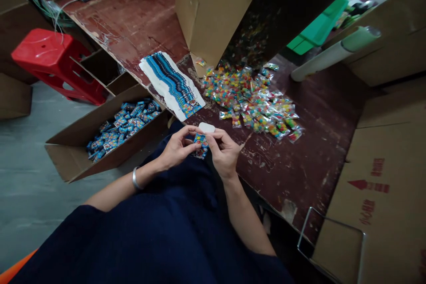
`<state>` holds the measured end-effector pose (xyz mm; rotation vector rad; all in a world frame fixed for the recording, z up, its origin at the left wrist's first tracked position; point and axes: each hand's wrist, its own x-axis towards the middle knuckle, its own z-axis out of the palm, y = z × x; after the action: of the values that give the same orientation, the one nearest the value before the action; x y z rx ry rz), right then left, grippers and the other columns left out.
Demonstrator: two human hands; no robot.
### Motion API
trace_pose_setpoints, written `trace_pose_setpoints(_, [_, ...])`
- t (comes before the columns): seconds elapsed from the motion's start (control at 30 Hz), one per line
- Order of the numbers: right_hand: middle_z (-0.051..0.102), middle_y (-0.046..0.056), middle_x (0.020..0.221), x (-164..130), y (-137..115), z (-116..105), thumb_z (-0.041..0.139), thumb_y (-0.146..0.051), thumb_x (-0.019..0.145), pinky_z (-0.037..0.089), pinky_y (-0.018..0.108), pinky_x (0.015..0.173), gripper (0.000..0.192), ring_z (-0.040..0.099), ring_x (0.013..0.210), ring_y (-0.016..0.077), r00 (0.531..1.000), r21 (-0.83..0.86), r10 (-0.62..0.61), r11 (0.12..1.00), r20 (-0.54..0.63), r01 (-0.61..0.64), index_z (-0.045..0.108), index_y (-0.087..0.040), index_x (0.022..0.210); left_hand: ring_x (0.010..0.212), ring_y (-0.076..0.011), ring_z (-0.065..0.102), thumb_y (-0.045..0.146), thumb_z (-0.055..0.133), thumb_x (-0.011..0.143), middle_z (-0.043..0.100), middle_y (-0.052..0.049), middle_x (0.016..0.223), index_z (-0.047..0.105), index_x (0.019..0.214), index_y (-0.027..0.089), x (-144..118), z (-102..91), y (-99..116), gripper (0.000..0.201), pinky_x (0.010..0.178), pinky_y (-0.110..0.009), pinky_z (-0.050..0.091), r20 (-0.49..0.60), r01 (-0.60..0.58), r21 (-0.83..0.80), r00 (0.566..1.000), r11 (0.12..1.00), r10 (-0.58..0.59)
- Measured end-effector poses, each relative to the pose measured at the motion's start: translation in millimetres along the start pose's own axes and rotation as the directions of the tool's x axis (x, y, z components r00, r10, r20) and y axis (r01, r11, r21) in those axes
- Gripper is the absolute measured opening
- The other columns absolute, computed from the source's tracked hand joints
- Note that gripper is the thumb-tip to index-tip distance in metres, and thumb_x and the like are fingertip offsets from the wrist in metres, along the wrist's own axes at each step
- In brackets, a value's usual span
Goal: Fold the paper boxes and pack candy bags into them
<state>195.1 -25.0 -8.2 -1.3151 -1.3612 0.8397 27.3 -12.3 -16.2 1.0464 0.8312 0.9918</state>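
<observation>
Between my two hands is a small blue printed card box (201,140), with a white rounded flap (207,128) standing up at its far end. My left hand (179,146) pinches its left side, thumb on the printed face. On the right side, my right hand (222,150) grips it with thumb and fingers. Beyond my hands, a fanned stack of flat blue-and-white printed cards (173,84) lies at the table edge. A heap of clear sachets of colourful round candies (249,102) spreads to its right. My fingers partly cover the box.
A long open carton (76,164) at my left holds many small blue packs (124,126). A red stool (49,62) stands behind it. Tall cardboard (213,9), a white roll (333,55), a green bin (316,26) and a large carton (382,177) surround the dark red table (276,173).
</observation>
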Motion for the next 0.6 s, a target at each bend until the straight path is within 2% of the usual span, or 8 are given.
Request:
trace_pose_setpoints(0.07, [0.076, 0.008, 0.110, 0, 1, 1, 0.070, -0.038, 0.096, 0.061, 0.039, 0.092, 0.018, 0.074, 0.103, 0.0237, 0.999, -0.035, -0.050, 0.998, -0.003, 0.050, 0.074, -0.023, 0.089, 0.077, -0.0100, 0.065, 0.041, 0.085, 0.081, 0.064, -0.004, 0.108, 0.064, 0.112, 0.018, 1, -0.5, 0, 0.044, 0.072, -0.021, 0.056, -0.021, 0.012, 0.014, 1.000, 1.000, -0.012])
trace_pose_setpoints(0.13, [0.075, 0.008, 0.112, 2, 0, 3, 0.070, -0.037, 0.096, 0.061, 0.041, 0.094, 0.014, 0.074, 0.105, 0.0239, 0.996, -0.013, -0.085, 0.996, -0.035, 0.084, 0.072, -0.023, 0.093, 0.077, -0.0092, 0.064, 0.042, 0.088, 0.078, 0.064, -0.003, 0.107, 0.061, 0.113, 0.019, 2, 0.5, 3, 0.049, 0.072, -0.021, 0.055, -0.043, 0.017, -0.019, 0.999, 1.000, -0.018])
trace_pose_setpoints(0.23, [0.076, 0.007, 0.104, 5, -3, 6, 0.074, -0.039, 0.093, 0.063, 0.039, 0.090, 0.021, 0.076, 0.098, 0.0221, 0.993, 0.086, -0.066, 0.994, -0.096, 0.074, 0.066, -0.024, 0.105, 0.070, -0.0071, 0.062, 0.042, 0.091, 0.073, 0.062, 0.000, 0.099, 0.053, 0.114, 0.022, 4, 3.3, 8, 0.059, 0.069, -0.020, 0.054, -0.067, 0.031, -0.109, 0.997, 0.994, -0.038])
trace_pose_setpoints(0.3, [0.076, 0.005, 0.095, 9, -7, 7, 0.076, -0.043, 0.091, 0.063, 0.037, 0.085, 0.024, 0.075, 0.090, 0.0210, 0.998, 0.135, -0.028, 0.990, -0.056, 0.036, 0.065, -0.024, 0.099, 0.068, -0.0066, 0.062, 0.042, 0.090, 0.074, 0.062, 0.001, 0.097, 0.051, 0.114, 0.023, 4, 4.0, 11, 0.060, 0.067, -0.019, 0.053, -0.073, 0.034, -0.119, 0.996, 0.992, -0.043])
trace_pose_setpoints(0.4, [0.075, 0.004, 0.090, 18, -15, 6, 0.079, -0.043, 0.087, 0.062, 0.034, 0.080, 0.025, 0.073, 0.085, 0.0199, 0.997, 0.171, 0.064, 0.983, 0.050, -0.072, 0.066, -0.022, 0.083, 0.068, -0.0064, 0.060, 0.036, 0.087, 0.078, 0.061, 0.000, 0.099, 0.053, 0.115, 0.022, 2, 1.6, 13, 0.052, 0.066, -0.019, 0.052, -0.102, 0.001, -0.006, 0.995, 1.000, -0.002])
trace_pose_setpoints(0.47, [0.076, 0.003, 0.090, 23, -18, 3, 0.083, -0.039, 0.083, 0.061, 0.033, 0.078, 0.022, 0.072, 0.083, 0.0190, 0.987, 0.177, 0.137, 0.973, 0.083, -0.150, 0.070, -0.021, 0.085, 0.075, -0.0088, 0.061, 0.029, 0.084, 0.080, 0.062, -0.002, 0.104, 0.056, 0.117, 0.021, 1, -2.0, 15, 0.047, 0.071, -0.021, 0.053, -0.117, -0.036, 0.110, 0.992, 0.993, 0.049])
trace_pose_setpoints(0.53, [0.076, 0.003, 0.086, 29, -20, -1, 0.084, -0.037, 0.082, 0.059, 0.031, 0.075, 0.020, 0.071, 0.079, 0.0178, 0.978, 0.166, 0.179, 0.967, 0.105, -0.195, 0.074, -0.021, 0.087, 0.083, -0.0122, 0.064, 0.024, 0.080, 0.082, 0.062, -0.004, 0.109, 0.058, 0.122, 0.021, 1, -5.8, 16, 0.046, 0.077, -0.024, 0.056, -0.093, -0.066, 0.179, 0.992, 0.982, 0.084])
trace_pose_setpoints(0.6, [0.075, 0.002, 0.079, 33, -20, -4, 0.083, -0.037, 0.081, 0.057, 0.029, 0.069, 0.019, 0.068, 0.074, 0.0163, 0.972, 0.145, 0.202, 0.965, 0.122, -0.218, 0.076, -0.020, 0.083, 0.086, -0.0138, 0.067, 0.022, 0.077, 0.084, 0.062, -0.005, 0.111, 0.057, 0.128, 0.022, 0, -9.1, 17, 0.048, 0.080, -0.027, 0.058, -0.042, -0.071, 0.180, 0.996, 0.981, 0.080])
